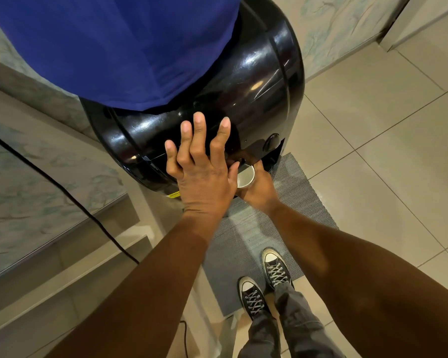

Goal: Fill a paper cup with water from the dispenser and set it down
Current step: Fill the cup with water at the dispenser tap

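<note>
You stand on a grey mat [274, 228] laid over the pale tiled floor [373, 156], your two black lace-up sneakers [276, 268] at its near edge. Left of the mat, a black cable [62, 188] runs across a marbled ledge [36, 182]. A blue cloth [114, 45] lies beyond the mat's far end.

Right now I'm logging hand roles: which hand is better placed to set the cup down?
Right. The right hand already grips the cup under the dispenser; the left hand rests open on it.

white paper cup [245, 177] held upright under the glossy black dispenser [256, 81].
</note>
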Demonstrator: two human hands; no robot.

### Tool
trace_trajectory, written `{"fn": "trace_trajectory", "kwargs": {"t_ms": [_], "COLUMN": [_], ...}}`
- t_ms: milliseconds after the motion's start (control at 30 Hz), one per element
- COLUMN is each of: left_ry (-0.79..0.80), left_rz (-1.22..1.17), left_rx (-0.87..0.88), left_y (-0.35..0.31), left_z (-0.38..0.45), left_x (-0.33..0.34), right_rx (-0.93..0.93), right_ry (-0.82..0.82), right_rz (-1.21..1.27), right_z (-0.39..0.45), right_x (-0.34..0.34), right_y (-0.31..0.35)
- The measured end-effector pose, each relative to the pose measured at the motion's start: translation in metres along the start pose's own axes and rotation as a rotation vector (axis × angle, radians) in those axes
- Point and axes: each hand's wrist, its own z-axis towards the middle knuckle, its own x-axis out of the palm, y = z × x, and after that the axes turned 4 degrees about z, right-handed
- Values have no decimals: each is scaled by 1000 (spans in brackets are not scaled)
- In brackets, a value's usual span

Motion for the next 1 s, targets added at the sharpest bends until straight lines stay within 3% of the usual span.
{"fn": "trace_trajectory", "kwargs": {"t_ms": [1000], "left_ry": [3], "left_rz": [11], "left_rx": [10], "left_y": [2], "left_z": [0], "left_x": [3], "right_rx": [-17], "right_ry": [12], "right_rz": [15], "right_z": [1], "right_x": [5], "right_y": [5]}}
